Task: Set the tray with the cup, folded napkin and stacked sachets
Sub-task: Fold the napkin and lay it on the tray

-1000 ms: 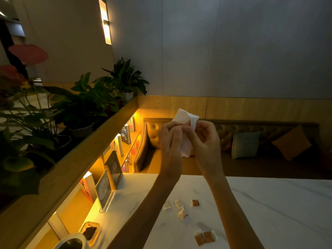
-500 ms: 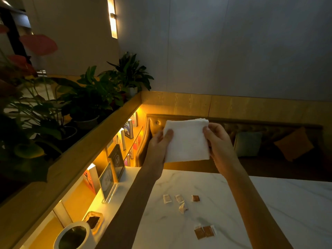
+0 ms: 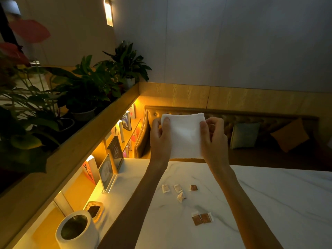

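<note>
Napkin (image 3: 183,135) first: it hangs in the air above the far edge of the white marble surface (image 3: 269,203), held up as a flat square between both hands. The left hand (image 3: 159,139) pinches its left edge, thumb on the near face and fingers (image 3: 156,123) curled behind; the right hand (image 3: 213,139) grips the right edge the same way, so both sets of fingers are closed narrowly on the paper.

It looks soft, thin and very light, already several layers thick, and should crease wherever it is pressed. Judged from this, the best hold is at the edges or corners, with a light pinch, since a hard squeeze would crumple it and a loose one would let the layers slip apart.

Sachets (image 3: 177,190) lie scattered on the surface below the hands, a few pale ones and a dark one at the far side, with a brown pair (image 3: 202,218) nearer. They seem flat, small and slippery, best lifted by an edge; none are stacked yet.

A white cup (image 3: 75,230) stands at the near left, partly cut off by the bottom of the frame, its contents too dark to read. Just beyond it sits a small dish (image 3: 94,210) holding something brown that I cannot identify. No tray can be made out anywhere. The far face of the napkin and its lower corners behind the palms are hidden, and the dim light blurs any print on the sachets.
</note>
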The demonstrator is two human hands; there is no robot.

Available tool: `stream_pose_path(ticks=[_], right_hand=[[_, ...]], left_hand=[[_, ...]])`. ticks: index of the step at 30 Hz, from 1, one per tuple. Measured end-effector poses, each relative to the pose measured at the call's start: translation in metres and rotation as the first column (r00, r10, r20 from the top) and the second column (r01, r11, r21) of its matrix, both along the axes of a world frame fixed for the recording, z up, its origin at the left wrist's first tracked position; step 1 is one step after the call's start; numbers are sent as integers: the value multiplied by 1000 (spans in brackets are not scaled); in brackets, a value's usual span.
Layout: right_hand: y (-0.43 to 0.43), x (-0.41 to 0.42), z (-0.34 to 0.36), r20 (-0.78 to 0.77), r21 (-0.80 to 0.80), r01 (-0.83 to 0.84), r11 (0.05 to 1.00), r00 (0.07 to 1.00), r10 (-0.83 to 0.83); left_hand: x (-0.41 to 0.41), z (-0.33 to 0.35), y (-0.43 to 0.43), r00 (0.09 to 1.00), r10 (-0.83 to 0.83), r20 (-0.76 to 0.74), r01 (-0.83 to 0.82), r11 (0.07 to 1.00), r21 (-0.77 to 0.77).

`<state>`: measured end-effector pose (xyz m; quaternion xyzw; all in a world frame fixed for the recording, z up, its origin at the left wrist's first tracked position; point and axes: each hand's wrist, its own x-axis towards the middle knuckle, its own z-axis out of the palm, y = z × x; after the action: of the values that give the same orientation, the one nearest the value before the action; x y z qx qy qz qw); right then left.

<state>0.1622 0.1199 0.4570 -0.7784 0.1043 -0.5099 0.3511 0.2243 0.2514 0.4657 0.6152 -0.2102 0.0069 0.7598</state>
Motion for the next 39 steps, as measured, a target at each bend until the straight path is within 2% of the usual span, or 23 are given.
stream_pose_path(ticks=[2,4,8,11,16,20,22,24,26,28,30,34,37,39], right_hand=[[0,-2,1,47,79,-105,991,994,102],[0,-4,3,114,101,-148,984,984,137],[1,-7,5,203,32,-183,983,964,173],[-3,-10,2,173,-14,-236,972,957,235],[-3,-10,-4,160,-65,-133,989,977,142],[-4,-11,-3,153,86,-119,989,983,104],[-10,-15,-3,128,179,-184,966,978,163],[-21,-23,-6,82,257,-289,922,957,277],[-33,-34,-15,23,333,-393,857,912,410],[-40,-46,-27,-41,379,-460,803,859,511],[-43,-58,-42,-118,415,-473,777,819,562],[-46,-76,-74,-221,456,-423,783,798,560],[-48,-90,-98,-284,511,-384,769,769,573],[-49,-103,-115,-373,506,-337,794,745,553]], left_hand=[[-1,1,-2,999,32,25,-33,999,12],[-2,2,-5,995,80,66,-82,996,22],[-4,2,-11,973,144,181,-158,985,69],[-3,1,-14,972,147,185,-164,983,83],[-2,1,-18,986,91,138,-96,995,33],[-1,4,-17,997,-58,50,57,998,20],[4,2,-10,964,-260,49,260,966,9],[10,-7,0,884,-463,66,460,886,56],[11,-19,7,821,-565,80,550,822,148],[8,-35,11,825,-560,83,534,818,214],[4,-53,12,833,-552,23,534,815,227],[-5,-83,12,824,-556,-105,558,768,313],[-13,-106,12,819,-557,-135,558,720,413],[-21,-126,16,806,-573,-151,574,691,439]])
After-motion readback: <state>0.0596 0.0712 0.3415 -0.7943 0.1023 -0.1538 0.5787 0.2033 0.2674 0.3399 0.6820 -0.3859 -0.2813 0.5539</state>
